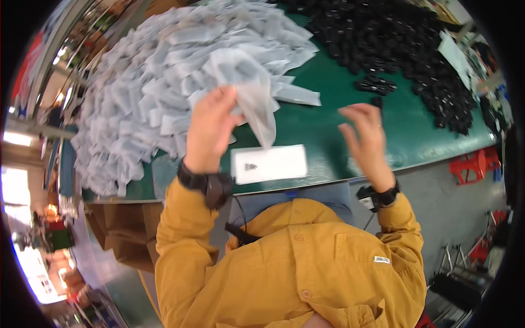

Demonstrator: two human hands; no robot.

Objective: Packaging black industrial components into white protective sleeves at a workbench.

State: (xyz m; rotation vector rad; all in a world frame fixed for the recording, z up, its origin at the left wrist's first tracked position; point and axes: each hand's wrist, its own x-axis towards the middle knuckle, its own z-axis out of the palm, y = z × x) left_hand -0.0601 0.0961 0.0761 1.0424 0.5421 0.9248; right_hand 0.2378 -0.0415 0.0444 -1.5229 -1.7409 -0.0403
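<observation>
Pinched between the thumb and fingers of my left hand [210, 123] is a translucent white plastic bag [252, 90]. The bag hangs limp above the table; I see nothing inside it. My right hand [365, 134] is raised with its fingers apart and slightly curled, holding nothing. Just beyond its fingers lies a small black piece [376, 102], partly hidden by them. A coiled black cable bundle [376, 84] lies a little farther off. Below the bag, near the table's front edge, rests a white paper sheet [279, 165] with a small dark print.
A large heap of filled translucent bags [136, 82] covers the left of the green table [306, 128]. Black coiled cables [377, 33] pile up at the far right. An open cardboard box [128, 232] stands below the table's left edge, and a red stool [467, 165] stands to the right.
</observation>
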